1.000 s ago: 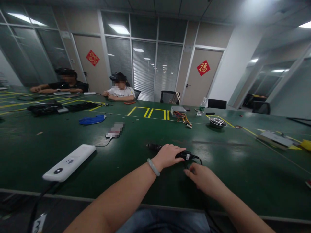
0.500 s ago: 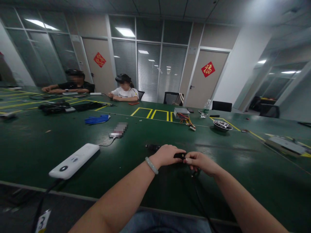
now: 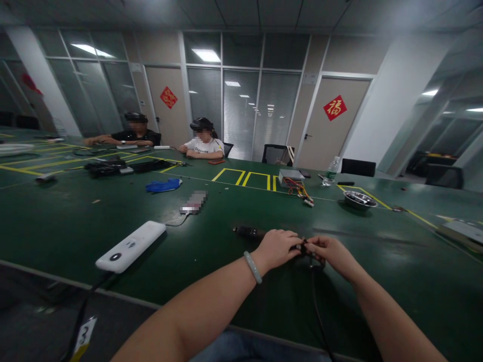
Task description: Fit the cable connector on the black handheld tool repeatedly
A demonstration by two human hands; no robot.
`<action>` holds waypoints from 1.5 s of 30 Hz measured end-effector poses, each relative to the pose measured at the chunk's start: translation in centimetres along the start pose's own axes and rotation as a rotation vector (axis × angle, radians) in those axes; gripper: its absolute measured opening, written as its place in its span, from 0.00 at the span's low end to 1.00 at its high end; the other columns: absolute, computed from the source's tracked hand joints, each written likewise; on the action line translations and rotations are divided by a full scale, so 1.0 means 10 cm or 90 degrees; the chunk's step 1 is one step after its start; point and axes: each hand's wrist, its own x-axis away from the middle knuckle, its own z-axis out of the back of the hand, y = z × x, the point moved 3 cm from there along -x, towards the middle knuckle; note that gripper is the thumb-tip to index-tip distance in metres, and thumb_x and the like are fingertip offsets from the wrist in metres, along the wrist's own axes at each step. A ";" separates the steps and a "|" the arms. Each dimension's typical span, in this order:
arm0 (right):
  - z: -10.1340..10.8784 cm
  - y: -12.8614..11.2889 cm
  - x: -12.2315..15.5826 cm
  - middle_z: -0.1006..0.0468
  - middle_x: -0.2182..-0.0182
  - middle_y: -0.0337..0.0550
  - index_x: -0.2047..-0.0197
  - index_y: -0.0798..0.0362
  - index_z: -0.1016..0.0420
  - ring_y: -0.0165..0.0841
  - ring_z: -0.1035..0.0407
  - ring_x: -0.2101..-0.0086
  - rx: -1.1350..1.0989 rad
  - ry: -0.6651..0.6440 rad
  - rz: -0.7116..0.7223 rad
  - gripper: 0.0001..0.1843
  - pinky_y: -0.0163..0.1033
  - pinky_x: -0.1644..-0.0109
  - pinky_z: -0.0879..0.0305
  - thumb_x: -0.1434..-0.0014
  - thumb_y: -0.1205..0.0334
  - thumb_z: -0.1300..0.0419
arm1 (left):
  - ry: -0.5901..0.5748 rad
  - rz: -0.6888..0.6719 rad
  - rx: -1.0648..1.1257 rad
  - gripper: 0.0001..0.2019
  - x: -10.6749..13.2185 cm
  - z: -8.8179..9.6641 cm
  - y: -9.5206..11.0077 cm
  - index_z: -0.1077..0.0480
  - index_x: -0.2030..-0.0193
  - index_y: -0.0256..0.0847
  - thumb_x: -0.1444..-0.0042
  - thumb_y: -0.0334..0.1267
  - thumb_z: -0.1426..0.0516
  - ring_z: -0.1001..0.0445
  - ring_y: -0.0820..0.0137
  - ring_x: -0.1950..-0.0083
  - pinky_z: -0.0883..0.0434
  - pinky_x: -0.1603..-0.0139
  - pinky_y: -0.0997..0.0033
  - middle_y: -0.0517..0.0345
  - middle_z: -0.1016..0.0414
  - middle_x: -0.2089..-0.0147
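My left hand (image 3: 279, 249), with a pale bangle on its wrist, curls its fingers round a small dark part (image 3: 303, 246) that is mostly hidden. My right hand (image 3: 334, 255) is closed, thumb and fingertips pinching the same part from the other side. A thin black cable (image 3: 316, 301) runs from beneath the right fingers toward the near table edge. A black cylindrical tool (image 3: 247, 231) with a narrow tip lies on the green table (image 3: 211, 246), its other end passing behind my left hand. Whether it joins the held part I cannot tell.
On the left lies a white power bank (image 3: 132, 245), cabled to a blurred phone (image 3: 194, 202). Farther back are a blue glove (image 3: 164, 186), a metal box with coloured wires (image 3: 290, 176), a bottle (image 3: 331, 172) and a steel bowl (image 3: 360, 200). Two people sit across the table.
The view has turned slightly left. My hands remain together; the black piece that showed between them is now mostly covered by my fingers.
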 end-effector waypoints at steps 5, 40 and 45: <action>0.06 0.26 -0.04 0.23 0.72 0.42 0.63 0.56 0.26 0.28 0.33 0.75 0.024 -0.030 -0.055 0.22 0.32 0.72 0.38 0.51 0.45 0.37 | -0.029 0.028 0.031 0.13 -0.06 -0.01 0.02 0.29 0.49 0.50 0.38 0.46 0.47 0.28 0.68 0.51 0.33 0.49 0.67 0.60 0.26 0.51; 0.06 0.10 0.10 0.22 0.73 0.40 0.62 0.56 0.22 0.27 0.32 0.75 0.113 0.014 -0.055 0.15 0.31 0.71 0.38 0.49 0.55 0.37 | -0.140 0.026 0.045 0.15 -0.02 0.18 -0.14 0.33 0.49 0.52 0.44 0.40 0.43 0.27 0.68 0.53 0.33 0.54 0.71 0.62 0.27 0.51; -0.02 0.07 0.09 0.21 0.72 0.38 0.63 0.52 0.20 0.29 0.30 0.72 0.204 0.046 -0.046 0.12 0.32 0.70 0.40 0.50 0.57 0.37 | -0.118 0.032 0.001 0.15 0.01 0.17 -0.10 0.33 0.51 0.49 0.47 0.39 0.41 0.28 0.66 0.54 0.33 0.54 0.69 0.59 0.29 0.53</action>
